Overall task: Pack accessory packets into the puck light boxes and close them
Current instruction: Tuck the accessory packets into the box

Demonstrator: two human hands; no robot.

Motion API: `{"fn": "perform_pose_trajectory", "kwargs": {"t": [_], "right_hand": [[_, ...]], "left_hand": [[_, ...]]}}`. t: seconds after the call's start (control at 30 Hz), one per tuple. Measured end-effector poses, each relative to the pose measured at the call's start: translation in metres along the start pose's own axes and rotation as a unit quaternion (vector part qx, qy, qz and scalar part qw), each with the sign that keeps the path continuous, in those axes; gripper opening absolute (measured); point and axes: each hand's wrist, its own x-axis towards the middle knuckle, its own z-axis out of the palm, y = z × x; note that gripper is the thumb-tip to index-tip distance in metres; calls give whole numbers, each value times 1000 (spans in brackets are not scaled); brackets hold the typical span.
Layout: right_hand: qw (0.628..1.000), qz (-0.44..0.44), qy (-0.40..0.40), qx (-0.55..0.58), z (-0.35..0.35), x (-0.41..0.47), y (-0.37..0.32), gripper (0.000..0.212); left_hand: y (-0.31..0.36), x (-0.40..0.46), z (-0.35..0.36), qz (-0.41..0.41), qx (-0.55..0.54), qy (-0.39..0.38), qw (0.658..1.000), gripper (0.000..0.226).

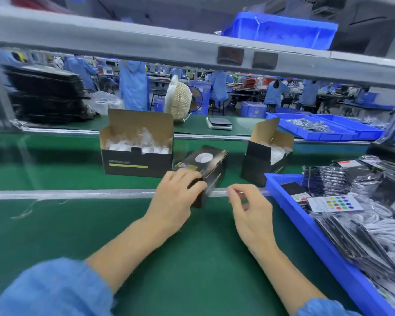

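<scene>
my left hand [177, 192] has its grip curled over the near end of the closed box [209, 173], holding it steady on the table at the rail between my work strip and the belt, so the flap stays down. my right hand [249, 207] hovers just beside the box, off it, fingers loosely curled with thumb and forefinger near each other; it seems to hold nothing, though blur makes that unsure. both forearms reach forward from the near edge, wrists low. two open boxes [136, 147] wait on the belt behind, lids up for filling. accessory packets [335, 202] lie in the blue bin [283, 197] at the right edge, within reach of my right hand.
</scene>
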Motion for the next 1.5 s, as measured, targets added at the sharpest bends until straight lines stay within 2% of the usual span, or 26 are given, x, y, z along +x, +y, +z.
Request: {"fn": "perform_pose_trajectory", "kwargs": {"t": [0.07,0.13,0.17,0.23,0.3,0.4,0.5,0.57,0.67,0.77,0.87,0.93,0.97,1.0,1.07,1.1,1.13,1.2,1.23,1.3,1.37,1.43,1.5], "right_hand": [[998,59,10,36,-2,0,4,15],[997,60,6,38,-2,3,6,19],[998,54,-5,34,-1,2,7,20],[999,42,-21,23,4,2,7,21],[999,40,-27,4,7,4,10,22],[998,36,-47,-20,8,7,13,18],[997,19,-51,-49,10,6,13,14],[995,8,-71,-73,11,6,13,12],[990,7,-88,-106,11,7,18,12],[988,1,-84,-130,10,8,18,16],[984,-6,-70,-161,9,7,12,17],[979,-6,-88,-182,7,5,5,21],[964,-23,-125,-232,5,5,1,21],[932,-64,-179,-308,2,5,-3,19],[844,-136,-294,-427,-9,12,-18,13],[825,-148,-306,-452,-17,20,-27,12],[831,-142,-286,-455,-25,31,-35,14],[860,-103,-224,-447,-46,64,-48,30],[854,-79,-224,-463,-59,80,-53,35],[776,-47,-284,-561,-93,104,-51,33],[703,21,-357,-615,-129,111,-33,21],[689,96,-379,-610,-160,109,-11,21],[678,126,-411,-597,-178,105,-2,30]], "left_hand": [[-14,7,29,-147,-10,27,989,65],[-44,11,41,-302,-22,36,952,70],[-63,11,44,-326,21,19,945,73],[-103,5,47,-322,126,-52,937,86],[-133,-1,44,-333,191,-127,915,94],[-153,7,32,-301,245,-153,909,76],[-159,27,14,-230,242,-145,931,28],[-153,31,9,-210,226,-130,942,14],[-134,23,-1,-224,161,-83,958,12],[-114,17,-22,-194,134,-51,970,17],[-79,1,-46,-107,93,-66,988,27],[-51,-23,-52,-37,85,-45,995,31],[-37,-37,-53,-13,88,-17,996,26],[-25,-51,-54,1,89,16,996,18],[-8,-74,-59,-5,77,60,995,30],[-3,-80,-61,-4,71,64,995,35],[0,-85,-65,2,63,64,996,37],[7,-89,-74,18,32,66,997,36],[12,-91,-78,23,22,72,997,36],[24,-95,-86,50,18,89,995,35],[31,-99,-92,82,13,138,987,27],[23,-99,-102,60,-17,203,977,35],[5,-103,-109,-50,-88,232,967,54]]}}
